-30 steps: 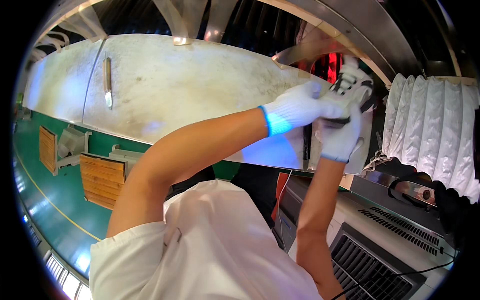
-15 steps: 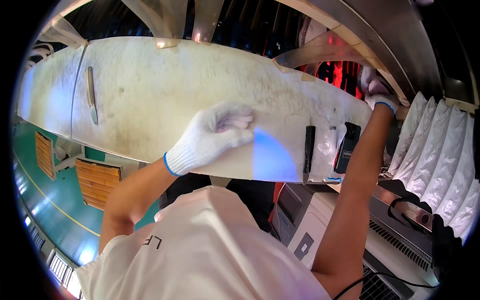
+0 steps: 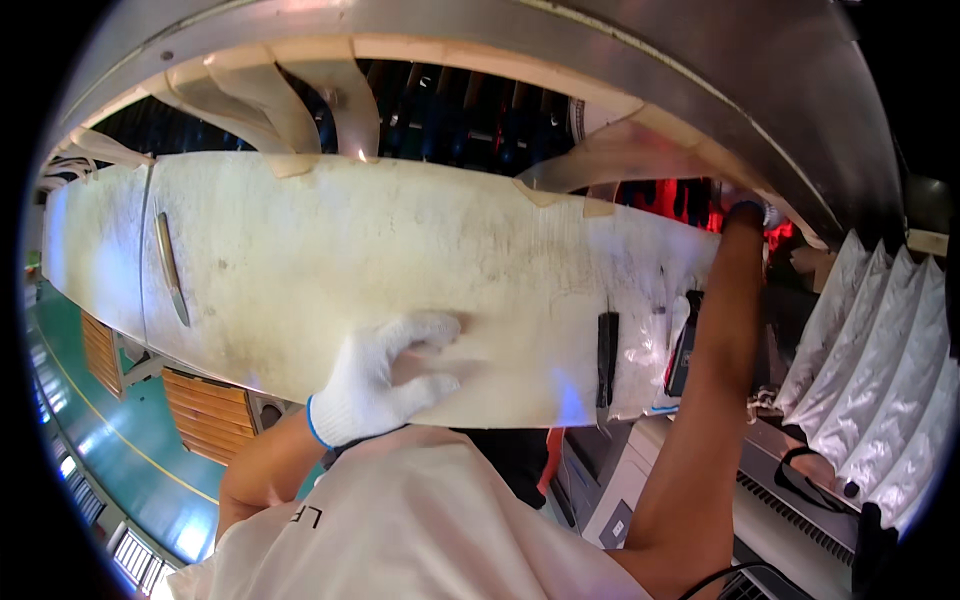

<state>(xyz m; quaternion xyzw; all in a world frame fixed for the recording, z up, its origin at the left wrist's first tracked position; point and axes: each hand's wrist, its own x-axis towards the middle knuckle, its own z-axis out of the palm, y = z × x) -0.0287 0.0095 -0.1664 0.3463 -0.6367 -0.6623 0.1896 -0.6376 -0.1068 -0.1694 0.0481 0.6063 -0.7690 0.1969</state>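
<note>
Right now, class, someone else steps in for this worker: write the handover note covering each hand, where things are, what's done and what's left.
Left hand, in a white glove, lies flat with fingers spread on the worn cream panel, near its lower edge.
Right arm reaches up past the panel's right end; the right hand is mostly hidden under the curved metal housing.
Black latch sits on the panel between the arms.
Done: panel is steadied.
Left: cannot tell; the right hand's work is hidden.

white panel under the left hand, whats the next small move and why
Probably keep the left hand pressed flat on the worn white panel to steady it. The right arm reaches up past the panel's right end, and the right hand is mostly hidden near the red-lit gap under the metal housing.
</note>
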